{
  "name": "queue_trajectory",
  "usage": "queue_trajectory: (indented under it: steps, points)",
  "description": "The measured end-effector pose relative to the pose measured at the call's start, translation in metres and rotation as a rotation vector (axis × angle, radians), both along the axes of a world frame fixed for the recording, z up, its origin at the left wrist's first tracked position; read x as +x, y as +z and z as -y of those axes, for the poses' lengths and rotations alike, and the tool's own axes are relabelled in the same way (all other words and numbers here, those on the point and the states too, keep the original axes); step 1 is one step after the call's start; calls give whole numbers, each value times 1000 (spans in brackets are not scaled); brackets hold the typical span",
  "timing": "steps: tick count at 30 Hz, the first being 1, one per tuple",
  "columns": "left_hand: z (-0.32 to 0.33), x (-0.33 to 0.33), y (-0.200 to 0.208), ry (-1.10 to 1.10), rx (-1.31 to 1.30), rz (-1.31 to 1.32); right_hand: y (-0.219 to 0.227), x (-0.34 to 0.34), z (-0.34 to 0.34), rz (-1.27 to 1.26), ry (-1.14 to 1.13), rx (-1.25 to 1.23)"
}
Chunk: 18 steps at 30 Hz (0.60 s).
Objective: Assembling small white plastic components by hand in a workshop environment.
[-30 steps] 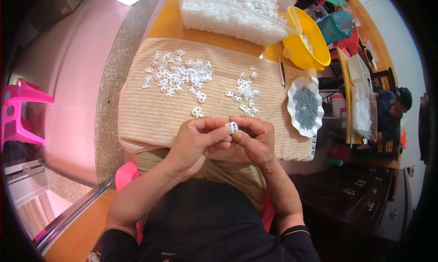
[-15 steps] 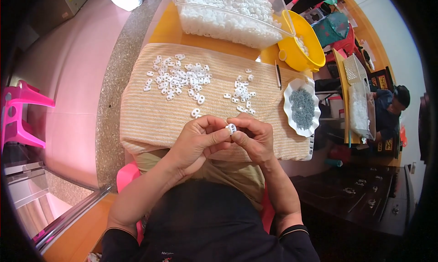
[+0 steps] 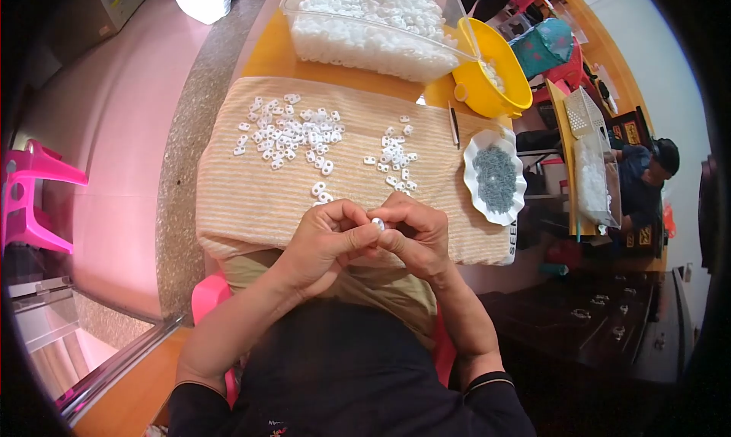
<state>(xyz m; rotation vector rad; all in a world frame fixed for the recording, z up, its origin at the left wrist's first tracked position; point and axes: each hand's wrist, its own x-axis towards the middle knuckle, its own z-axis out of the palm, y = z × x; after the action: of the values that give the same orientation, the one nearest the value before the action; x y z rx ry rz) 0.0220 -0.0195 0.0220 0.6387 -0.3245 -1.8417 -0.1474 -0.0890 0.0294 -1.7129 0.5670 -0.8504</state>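
In the head view, 1 small white piece (image 3: pixel 378 224), apparently light, stiff and slick, is pinched by both the left hand (image 3: pixel 327 237) and the right hand (image 3: pixel 418 233) near a striped cloth (image 3: pixel 228 208), its rim probably best gripped.

Yellow table (image 3: pixel 266 62), striped cloth (image 3: pixel 278 197), white two-holed pieces (image 3: pixel 312 138), wavy-rimmed dish (image 3: pixel 469 180), slim tool (image 3: pixel 454 126)

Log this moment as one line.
left hand: pinching white piece; right hand: pinching same piece; striped cloth: loose white pieces
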Motion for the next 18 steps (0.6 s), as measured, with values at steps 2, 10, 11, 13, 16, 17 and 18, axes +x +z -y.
queue_trajectory:
  steps: [2, 10, 11, 13, 16, 17, 18]
  points:
    - [2, 0, 0, 0, -5, -11, 3, 1, 0, -47, 3, 20]
    - [7, 3, 4, 7, 27, 33, 12, 4, 4, 55, -26, 449]
    - [7, 3, 5, 9, 21, 33, 15, 3, 5, 19, -58, 539]
    - [6, 0, 7, 12, 51, 72, 18, -6, 22, -36, -169, 448]
    - [2, -4, -3, 6, 31, 68, 36, -27, 60, -57, -443, 196]
    - [1, -5, -2, 13, 30, 75, 50, -33, 75, -106, -537, 81]
    - [3, -3, -6, 14, 49, 68, 61, -35, 95, -177, -634, -27]
